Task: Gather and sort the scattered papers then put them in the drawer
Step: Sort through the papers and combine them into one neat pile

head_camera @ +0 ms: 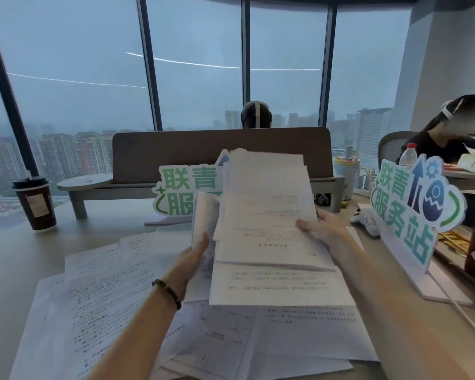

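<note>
Loose papers lay nearest, spread flat all over the desk, some on top of others. Above them, both hands held up a messy stack of papers. The left hand pinched the stack's left edge in its fingers, and the right hand gripped the right edge with its thumb on top. Only part of the gathering looked done. Many sheets were left to pick up and sort. No drawer could be seen.
</note>
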`<control>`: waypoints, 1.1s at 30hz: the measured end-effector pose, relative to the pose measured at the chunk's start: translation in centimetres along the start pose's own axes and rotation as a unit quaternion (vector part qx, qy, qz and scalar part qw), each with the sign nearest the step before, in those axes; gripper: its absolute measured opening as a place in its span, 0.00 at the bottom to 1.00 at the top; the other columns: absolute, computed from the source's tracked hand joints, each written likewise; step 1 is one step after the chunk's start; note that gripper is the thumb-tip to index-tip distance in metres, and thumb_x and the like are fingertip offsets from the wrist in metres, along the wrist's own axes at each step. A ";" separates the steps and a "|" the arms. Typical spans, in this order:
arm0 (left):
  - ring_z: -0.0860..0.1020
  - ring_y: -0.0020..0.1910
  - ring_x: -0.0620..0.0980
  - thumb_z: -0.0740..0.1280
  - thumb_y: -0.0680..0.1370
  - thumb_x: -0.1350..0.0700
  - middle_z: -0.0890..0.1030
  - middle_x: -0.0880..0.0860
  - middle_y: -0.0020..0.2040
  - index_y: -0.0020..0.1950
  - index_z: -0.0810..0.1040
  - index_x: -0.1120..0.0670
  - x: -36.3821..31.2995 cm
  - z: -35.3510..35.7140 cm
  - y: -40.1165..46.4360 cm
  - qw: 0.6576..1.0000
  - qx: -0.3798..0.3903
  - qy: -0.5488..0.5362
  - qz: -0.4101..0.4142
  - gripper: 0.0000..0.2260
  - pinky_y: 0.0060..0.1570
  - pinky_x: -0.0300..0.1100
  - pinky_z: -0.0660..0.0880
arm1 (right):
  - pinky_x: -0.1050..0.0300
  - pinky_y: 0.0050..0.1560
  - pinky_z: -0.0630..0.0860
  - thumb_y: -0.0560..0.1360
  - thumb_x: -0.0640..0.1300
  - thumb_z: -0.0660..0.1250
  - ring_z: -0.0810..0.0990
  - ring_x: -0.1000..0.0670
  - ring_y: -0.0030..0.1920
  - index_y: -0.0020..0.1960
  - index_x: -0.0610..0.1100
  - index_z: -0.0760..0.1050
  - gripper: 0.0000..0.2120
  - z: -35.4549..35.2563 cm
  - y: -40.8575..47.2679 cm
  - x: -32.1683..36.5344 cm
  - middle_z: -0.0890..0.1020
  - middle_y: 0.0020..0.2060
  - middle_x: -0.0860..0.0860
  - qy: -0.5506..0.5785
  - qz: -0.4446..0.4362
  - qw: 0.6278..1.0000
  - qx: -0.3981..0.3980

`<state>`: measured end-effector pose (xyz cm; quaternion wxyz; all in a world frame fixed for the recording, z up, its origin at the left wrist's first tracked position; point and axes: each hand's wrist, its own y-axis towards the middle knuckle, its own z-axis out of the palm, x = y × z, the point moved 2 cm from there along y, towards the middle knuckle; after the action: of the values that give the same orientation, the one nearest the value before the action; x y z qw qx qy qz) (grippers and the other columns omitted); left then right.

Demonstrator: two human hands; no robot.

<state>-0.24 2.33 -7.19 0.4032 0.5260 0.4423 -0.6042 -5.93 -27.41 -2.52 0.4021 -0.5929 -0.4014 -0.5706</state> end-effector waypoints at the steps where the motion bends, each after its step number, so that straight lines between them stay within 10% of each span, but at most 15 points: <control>1: 0.85 0.33 0.49 0.60 0.80 0.43 0.87 0.51 0.37 0.54 0.80 0.57 -0.1 0.1 -0.1 1.000 0.013 -0.013 0.004 0.18 0.27 0.39 0.79 | 0.51 0.40 0.82 0.72 0.38 0.75 0.86 0.46 0.44 0.62 0.44 0.74 0.20 0.3 -0.1 -0.7 0.83 0.53 0.48 -0.020 0.006 1.000 -0.017; 8: 0.85 0.46 0.59 0.68 0.77 0.60 0.84 0.62 0.53 0.58 0.80 0.62 0.8 -0.1 0.0 0.999 0.031 -0.009 0.010 0.11 0.43 0.51 0.82 | 0.42 0.54 0.78 0.78 0.44 0.66 0.80 0.44 0.53 0.65 0.50 0.69 0.16 3.0 -0.8 -2.3 0.79 0.60 0.47 -0.158 -0.023 0.983 -0.088; 15: 0.83 0.50 0.63 0.70 0.76 0.60 0.85 0.62 0.52 0.54 0.82 0.61 1.0 -0.5 0.3 1.000 0.008 0.002 -0.008 0.08 0.52 0.57 0.80 | 0.56 0.35 0.78 0.84 0.51 0.54 0.84 0.46 0.36 0.53 0.42 0.76 0.15 2.2 -2.4 -1.4 0.83 0.40 0.44 0.195 0.071 0.978 0.006; 19: 0.85 0.42 0.56 0.69 0.77 0.60 0.86 0.57 0.46 0.53 0.82 0.59 1.0 -0.3 0.3 1.000 0.019 -0.004 0.000 0.06 0.40 0.47 0.82 | 0.60 0.26 0.78 0.79 0.34 0.65 0.84 0.50 0.28 0.47 0.36 0.78 0.04 2.1 -2.3 -1.6 0.85 0.34 0.46 0.047 0.004 0.999 0.000; 22: 0.85 0.43 0.56 0.69 0.77 0.59 0.86 0.58 0.48 0.53 0.82 0.59 1.0 -0.4 0.4 1.000 0.022 -0.008 -0.001 0.07 0.38 0.46 0.82 | 0.49 0.38 0.81 0.77 0.32 0.67 0.85 0.43 0.36 0.54 0.37 0.79 0.07 2.0 -1.8 -2.7 0.86 0.42 0.42 0.038 -0.031 0.998 -0.026; 28: 0.85 0.39 0.55 0.69 0.77 0.59 0.86 0.59 0.46 0.53 0.82 0.60 1.0 -0.3 0.2 1.000 0.024 -0.011 0.000 0.07 0.34 0.44 0.82 | 0.56 0.31 0.72 0.77 0.31 0.64 0.78 0.44 0.30 0.43 0.34 0.76 0.05 1.3 -1.5 -2.9 0.82 0.34 0.43 0.097 0.094 0.988 -0.068; 33: 0.84 0.46 0.60 0.70 0.77 0.58 0.85 0.61 0.52 0.57 0.81 0.61 1.3 -0.3 0.3 1.000 0.023 -0.009 0.006 0.11 0.43 0.50 0.82 | 0.53 0.33 0.79 0.81 0.60 0.57 0.83 0.40 0.44 0.55 0.41 0.78 0.23 1.1 -1.1 -2.8 0.84 0.45 0.41 0.190 0.136 0.972 -0.030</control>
<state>0.01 2.51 -8.53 0.3987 0.5322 0.4213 -0.6167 -6.62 -26.07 -5.34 0.5268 -0.5344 -0.2157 -0.6247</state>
